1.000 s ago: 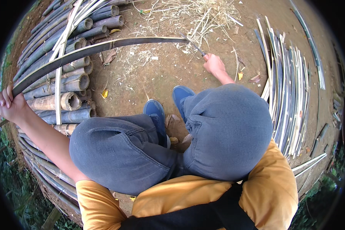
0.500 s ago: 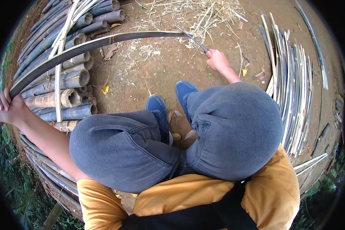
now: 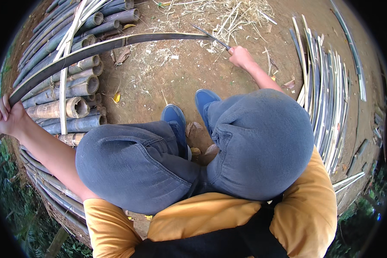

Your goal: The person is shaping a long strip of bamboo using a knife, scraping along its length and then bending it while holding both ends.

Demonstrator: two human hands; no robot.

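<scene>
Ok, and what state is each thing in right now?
Left hand: closed around the bamboo strip.
Right hand: closed around the knife.
Bamboo strip: held toward the left, looks bowed.
Knife: blade bare, crossing the strip's right end in view.
Bamboo poles: stacked, hollow ends showing.
Pale strips: lying across the poles.
Split strips: laid lengthwise, piled.
Shavings: loose, partly heaped.

One wide fisheye view looks steeply down from head height. Both knees (image 3: 262,137) bulge close beneath it, while the dirt ground (image 3: 182,77) lies farther off, toward twelve o'clock.
</scene>
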